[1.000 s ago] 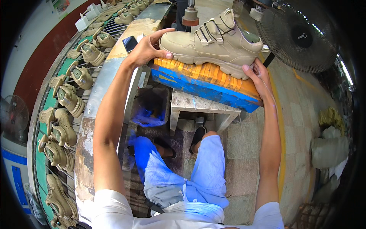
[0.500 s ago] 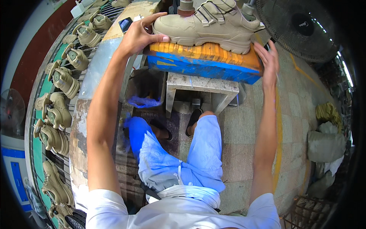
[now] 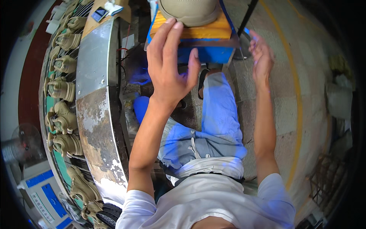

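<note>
A beige sneaker point(image 3: 190, 11) sits end-on at the top edge, so only its rounded near end shows. Under it lies a ribbed orange pad point(image 3: 213, 33) on a blue block point(image 3: 213, 54). My left hand point(image 3: 167, 68) is open in front of the pad, thumb spread away from the fingers. Two of its fingertips meet the sole's lower left edge in the picture; whether they press on it I cannot tell. To the right of the block, my right hand point(image 3: 263, 59) hangs apart from it, loosely open, slightly blurred and holding nothing.
Along the left runs a rack point(image 3: 50, 101) carrying several beige sneakers point(image 3: 63, 89). Between it and me stands a worn metal-topped bench point(image 3: 97, 57) with a phone point(image 3: 99, 14) at its far end. A dark pole point(image 3: 248, 17) rises behind the block's right side.
The sneaker and block have turned from side-on to end-on. My left hand has left the sneaker's left end for the near side; my right hand has come away from the block. The view has shifted.
</note>
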Demonstrator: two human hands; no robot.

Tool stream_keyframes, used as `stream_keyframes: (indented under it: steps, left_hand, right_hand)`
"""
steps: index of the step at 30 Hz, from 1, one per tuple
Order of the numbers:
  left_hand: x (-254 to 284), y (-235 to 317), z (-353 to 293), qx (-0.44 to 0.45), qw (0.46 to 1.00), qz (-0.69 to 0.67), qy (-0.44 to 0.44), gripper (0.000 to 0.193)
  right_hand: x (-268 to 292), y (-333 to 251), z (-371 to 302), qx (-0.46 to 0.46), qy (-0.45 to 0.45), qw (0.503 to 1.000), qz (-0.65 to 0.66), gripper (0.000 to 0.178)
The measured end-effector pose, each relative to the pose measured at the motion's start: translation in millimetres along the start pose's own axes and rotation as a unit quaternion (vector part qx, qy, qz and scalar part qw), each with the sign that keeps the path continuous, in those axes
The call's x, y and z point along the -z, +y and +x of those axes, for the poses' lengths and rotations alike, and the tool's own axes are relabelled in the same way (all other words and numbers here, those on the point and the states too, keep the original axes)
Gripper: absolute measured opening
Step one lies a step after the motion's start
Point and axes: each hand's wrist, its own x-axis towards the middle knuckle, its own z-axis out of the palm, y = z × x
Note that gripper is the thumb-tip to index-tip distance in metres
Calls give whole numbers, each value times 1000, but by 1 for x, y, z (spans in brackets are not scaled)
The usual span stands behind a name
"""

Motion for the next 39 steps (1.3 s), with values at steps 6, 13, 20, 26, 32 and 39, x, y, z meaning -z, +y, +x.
stream_keyframes:
  steps: [6,13,20,26,32,39]
  left_hand:
    - [-22,39,-9,-37,987,99,-119,72]
    - [-56,60,-13,-13,968,224,-115,52]
    - [-78,71,-18,-5,964,224,-145,60]
    - [-71,64,-17,-6,970,206,-127,61]
    - [-55,52,-14,-22,971,203,-122,60]
    - [-37,26,-17,-50,967,246,-44,51]
  right_hand:
    - [-43,-122,-32,205,-127,963,-120,47]
    - [-86,-144,-45,422,-214,834,-283,36]
    - [-103,-141,-33,431,-214,814,-326,29]
    - [-102,-151,-35,396,-177,836,-336,24]
    - [-101,-162,-34,312,-195,877,-307,32]
    - [-100,-143,-38,298,-211,900,-239,36]
